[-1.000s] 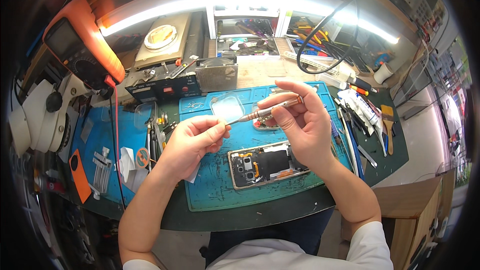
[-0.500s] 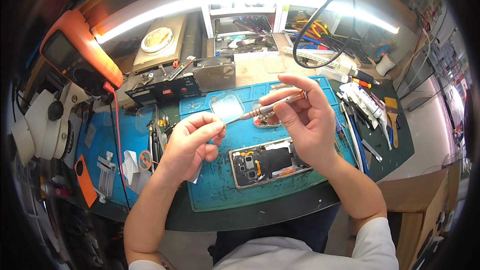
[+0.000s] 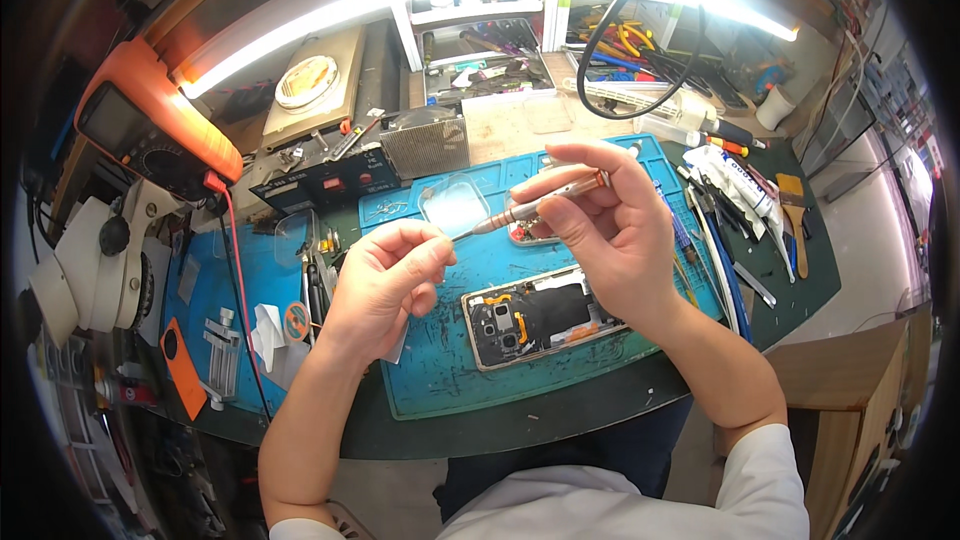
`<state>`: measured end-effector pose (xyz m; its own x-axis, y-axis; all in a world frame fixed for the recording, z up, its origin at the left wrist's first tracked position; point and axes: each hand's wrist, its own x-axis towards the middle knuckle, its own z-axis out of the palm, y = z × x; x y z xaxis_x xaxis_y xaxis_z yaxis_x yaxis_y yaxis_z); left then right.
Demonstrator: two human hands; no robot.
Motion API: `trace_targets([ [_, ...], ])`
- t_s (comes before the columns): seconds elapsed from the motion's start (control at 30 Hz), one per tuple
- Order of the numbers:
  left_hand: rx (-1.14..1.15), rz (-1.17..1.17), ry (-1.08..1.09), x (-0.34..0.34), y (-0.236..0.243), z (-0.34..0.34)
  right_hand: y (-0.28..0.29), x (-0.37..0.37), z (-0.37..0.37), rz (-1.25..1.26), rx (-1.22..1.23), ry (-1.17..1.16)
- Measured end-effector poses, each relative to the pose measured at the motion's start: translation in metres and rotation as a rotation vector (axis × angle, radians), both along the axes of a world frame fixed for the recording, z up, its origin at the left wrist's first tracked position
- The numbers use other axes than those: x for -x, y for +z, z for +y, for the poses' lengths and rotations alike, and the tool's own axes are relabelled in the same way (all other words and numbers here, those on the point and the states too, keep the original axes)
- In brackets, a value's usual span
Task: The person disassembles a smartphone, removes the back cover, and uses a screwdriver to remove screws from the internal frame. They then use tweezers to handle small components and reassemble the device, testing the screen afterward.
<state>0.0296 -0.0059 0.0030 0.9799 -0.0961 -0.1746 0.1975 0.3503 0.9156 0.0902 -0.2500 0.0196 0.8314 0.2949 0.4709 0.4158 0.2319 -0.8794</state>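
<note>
Hands [image 3: 388, 282] | screwdriver [image 3: 515, 212] between, touching both | opened phone [image 3: 540, 322] below, nearer right

The screwdriver [image 3: 500, 219] was silver-grey with copper-toned bands, and the phone [image 3: 550, 318] showed a black interior with orange strips inside a pale gold frame. The work mat [image 3: 450, 380] was blue, scuffed with dark marks, on a dark green bench top [image 3: 370, 430]. On the left, the multimeter [image 3: 165, 130] was orange with a dark face, the near flat plate [image 3: 183, 372] orange with a black spot, and the brush [image 3: 793, 205] at right yellow-bristled.
</note>
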Motion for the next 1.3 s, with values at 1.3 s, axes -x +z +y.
trace_targets([
  [1.3, 0.038, -0.183, 0.050, 0.003, -0.009, -0.006, -0.003, 0.007, 0.002, -0.284, 0.029, -0.136],
])
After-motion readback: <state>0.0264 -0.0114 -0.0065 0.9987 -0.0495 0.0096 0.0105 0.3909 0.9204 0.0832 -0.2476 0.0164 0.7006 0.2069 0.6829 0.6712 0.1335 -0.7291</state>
